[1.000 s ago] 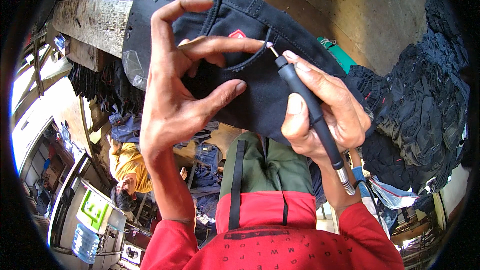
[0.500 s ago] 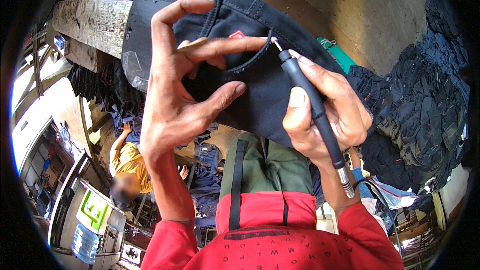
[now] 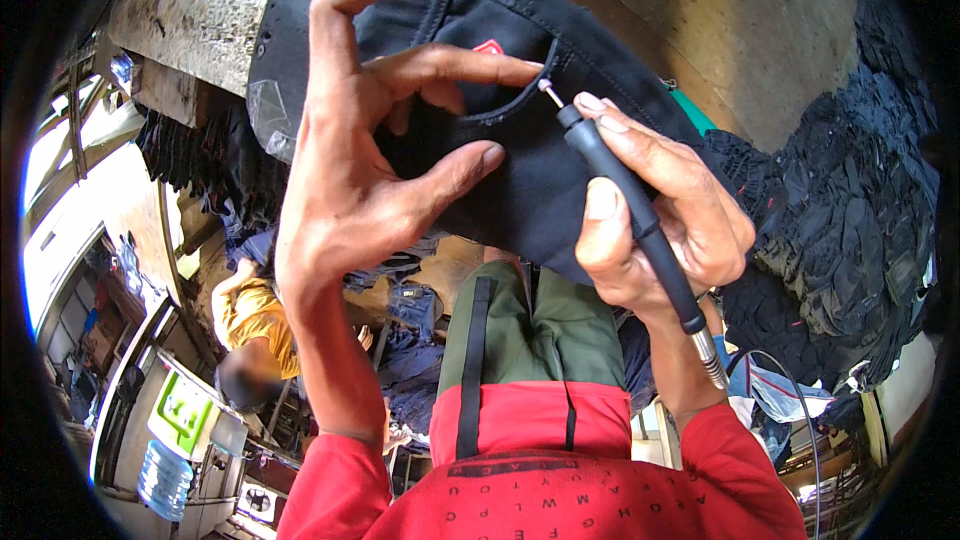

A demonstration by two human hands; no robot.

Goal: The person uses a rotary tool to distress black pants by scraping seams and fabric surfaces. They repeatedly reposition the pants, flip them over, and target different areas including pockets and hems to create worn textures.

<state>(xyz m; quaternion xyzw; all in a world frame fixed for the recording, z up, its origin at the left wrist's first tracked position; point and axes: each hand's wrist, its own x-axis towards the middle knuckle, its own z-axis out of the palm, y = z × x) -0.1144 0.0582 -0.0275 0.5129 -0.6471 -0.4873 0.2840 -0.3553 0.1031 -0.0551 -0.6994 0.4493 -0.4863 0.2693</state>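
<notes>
Black trousers [image 3: 530, 195] are stretched over a dark flat board [image 3: 275, 65] with clear tape on its edges. My left hand [image 3: 345, 170] lies over the garment with fingers apart. Its index fingertip touches the curved pocket edge [image 3: 508, 112], beside a small red label [image 3: 488, 47]. The thumb points out over the cloth. My right hand [image 3: 690, 205] is closed around a black pen-shaped rotary tool [image 3: 655, 240], held like a pen. A small pale tip [image 3: 545, 86] at the end of its thin shaft is at the pocket edge, near the left index fingertip.
A worn wooden beam [image 3: 190, 35] meets the board at the left. Piled dark garments [image 3: 840, 210] fill the right side. A cable [image 3: 800, 390] hangs from the tool. A person in a yellow shirt [image 3: 255, 320] sits lower left, near a water jug [image 3: 165, 480].
The board, garment and both hands sit slightly higher in view. The tool's tip has shifted a little down along the pocket edge; both hands keep the same pose.
</notes>
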